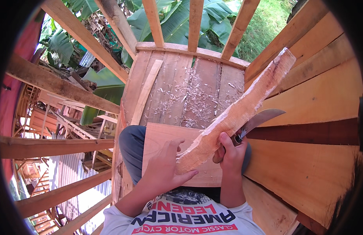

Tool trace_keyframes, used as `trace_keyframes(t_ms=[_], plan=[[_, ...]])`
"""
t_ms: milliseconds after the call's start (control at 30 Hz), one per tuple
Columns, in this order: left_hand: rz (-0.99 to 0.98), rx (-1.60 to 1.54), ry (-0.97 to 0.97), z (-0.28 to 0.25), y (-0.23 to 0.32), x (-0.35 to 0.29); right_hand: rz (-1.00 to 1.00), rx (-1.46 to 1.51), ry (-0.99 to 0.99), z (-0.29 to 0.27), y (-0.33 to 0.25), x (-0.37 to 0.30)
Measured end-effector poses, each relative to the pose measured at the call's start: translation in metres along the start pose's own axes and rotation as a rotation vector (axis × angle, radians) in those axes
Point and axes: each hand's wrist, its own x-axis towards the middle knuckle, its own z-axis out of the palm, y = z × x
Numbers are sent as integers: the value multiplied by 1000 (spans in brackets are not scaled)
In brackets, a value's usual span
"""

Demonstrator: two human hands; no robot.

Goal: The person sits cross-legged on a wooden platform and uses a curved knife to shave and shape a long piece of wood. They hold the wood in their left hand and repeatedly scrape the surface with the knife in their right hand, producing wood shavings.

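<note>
A long, rough-edged piece of wood (244,105) slants from my lap up to the right, its edges pale and freshly cut. My right hand (232,156) is closed round the dark handle of a curved-blade knife (261,118), and its thumb and fingers also pinch the wood's lower edge. The blade points right, partly behind the wood. At the wood's lower end is my left hand (160,164), thumb and fingers apart around that end, not clenched. Beneath both hands a flat board (162,135) lies across my lap.
Wood shavings (201,92) are scattered over the plank floor (228,78) ahead. A narrow wooden strip (147,92) lies at the floor's left side. Slatted rails (60,149) stand on the left and ahead; a plank wall (302,164) rises close on the right.
</note>
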Motion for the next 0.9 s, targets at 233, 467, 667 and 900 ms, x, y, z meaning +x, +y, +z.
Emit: trace_keyframes(t_ms=[233, 467, 667, 900], plan=[[-260, 23, -142, -12, -9, -15, 7, 4, 96, 7, 1, 6], [-224, -343, -183, -5, -14, -8, -58, -40, 94, 1, 7, 12], [-285, -674, -261, 6, -13, -7, -4, -13, -102, -10, 8, 6], [-406, -1197, -376, 28, -8, 1, 70, 12, -244, -16, 21, -13]])
